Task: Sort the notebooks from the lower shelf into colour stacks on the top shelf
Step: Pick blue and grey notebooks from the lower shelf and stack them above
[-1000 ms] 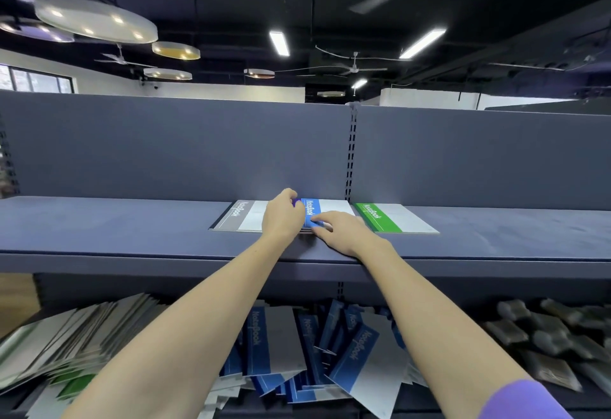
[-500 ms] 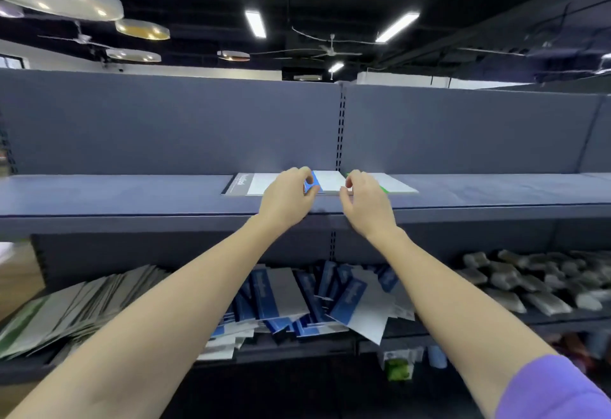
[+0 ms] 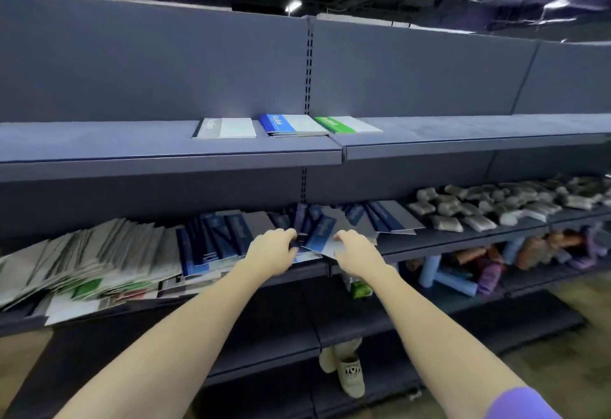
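Head view: three stacks lie side by side on the top shelf (image 3: 165, 147), grey stack (image 3: 224, 128), blue stack (image 3: 292, 125) and green stack (image 3: 347, 124), kept apart so the colours stay separate. Both hands reach the loose notebooks (image 3: 215, 240) on the lower shelf (image 3: 463, 240). The left hand (image 3: 272, 250), fingers curled, appears to grip a blue notebook (image 3: 319, 233); the right hand (image 3: 355, 250) touches its pale cover, whether gripping cannot be told.
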Demonstrator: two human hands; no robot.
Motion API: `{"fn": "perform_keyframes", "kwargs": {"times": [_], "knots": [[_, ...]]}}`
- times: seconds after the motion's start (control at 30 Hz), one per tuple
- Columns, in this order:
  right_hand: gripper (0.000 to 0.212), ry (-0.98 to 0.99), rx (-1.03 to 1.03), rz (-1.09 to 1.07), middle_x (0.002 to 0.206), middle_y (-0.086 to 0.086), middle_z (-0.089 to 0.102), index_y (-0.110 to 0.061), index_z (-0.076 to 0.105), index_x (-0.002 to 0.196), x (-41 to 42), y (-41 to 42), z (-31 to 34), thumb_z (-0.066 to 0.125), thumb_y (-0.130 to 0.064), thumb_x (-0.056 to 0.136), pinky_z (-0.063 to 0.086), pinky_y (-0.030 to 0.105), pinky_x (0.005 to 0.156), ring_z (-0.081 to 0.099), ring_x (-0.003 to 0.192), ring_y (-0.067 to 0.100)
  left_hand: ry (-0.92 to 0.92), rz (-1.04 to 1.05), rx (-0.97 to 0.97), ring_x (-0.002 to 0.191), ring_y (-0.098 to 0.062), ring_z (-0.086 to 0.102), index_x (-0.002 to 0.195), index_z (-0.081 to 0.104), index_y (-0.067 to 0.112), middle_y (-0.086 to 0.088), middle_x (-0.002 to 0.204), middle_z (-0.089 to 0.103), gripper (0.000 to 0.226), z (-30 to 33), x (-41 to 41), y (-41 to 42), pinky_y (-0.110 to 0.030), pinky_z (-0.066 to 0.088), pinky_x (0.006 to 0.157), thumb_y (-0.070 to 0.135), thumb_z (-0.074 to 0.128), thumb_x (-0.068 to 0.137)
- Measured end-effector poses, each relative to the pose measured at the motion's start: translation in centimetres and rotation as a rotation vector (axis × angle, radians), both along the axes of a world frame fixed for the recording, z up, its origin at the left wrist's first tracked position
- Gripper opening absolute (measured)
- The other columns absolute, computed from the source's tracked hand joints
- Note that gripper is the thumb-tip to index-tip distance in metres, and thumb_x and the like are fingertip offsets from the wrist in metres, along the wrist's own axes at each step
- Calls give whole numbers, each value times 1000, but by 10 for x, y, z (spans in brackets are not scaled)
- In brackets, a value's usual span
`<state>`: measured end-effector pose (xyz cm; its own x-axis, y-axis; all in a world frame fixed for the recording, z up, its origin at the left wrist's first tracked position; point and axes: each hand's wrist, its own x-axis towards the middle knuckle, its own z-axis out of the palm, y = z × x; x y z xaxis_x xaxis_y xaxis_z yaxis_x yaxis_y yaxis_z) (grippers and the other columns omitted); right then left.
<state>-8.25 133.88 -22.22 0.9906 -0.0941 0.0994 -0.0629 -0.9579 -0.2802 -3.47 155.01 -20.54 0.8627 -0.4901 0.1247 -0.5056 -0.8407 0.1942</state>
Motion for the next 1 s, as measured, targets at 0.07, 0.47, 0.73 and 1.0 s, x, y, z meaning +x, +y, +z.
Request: {"fn": "perform_keyframes", "kwargs": {"times": [0.07,0.47,0.73,1.0], "knots": [[39,42,22,1,139,9,50,-17,47,138,-4,2,-13,49,-29,101,45,43,99,50,124,32,12,4,34,109,-27,57,133,49,20,-4,122,59,33,-15,0,1,-39,46,87,34,44,103],[74,175,-149,50,153,13,31,-17,27,149,55,-4,-69,61,-42,89,31,46,112,29,141,33,67,124,87,127,-30,46,147,37,21,-6,141,49,48,-66,35,5,-44,41,103,35,46,101],[57,134,-19,90,146,9,36,-19,37,146,95,-19,-92,54,-35,93,33,49,102,32,134,34,140,274,42,143,-30,29,150,34,17,-9,156,34,54,-83,71,-17,-44,32,113,40,43,103],[54,137,-24,75,136,13,46,-10,44,136,118,-81,-91,54,-16,84,40,43,101,45,123,36,120,266,-68,141,-27,32,150,33,18,-6,152,39,52,-96,96,-71,-42,32,113,42,39,104]]}}
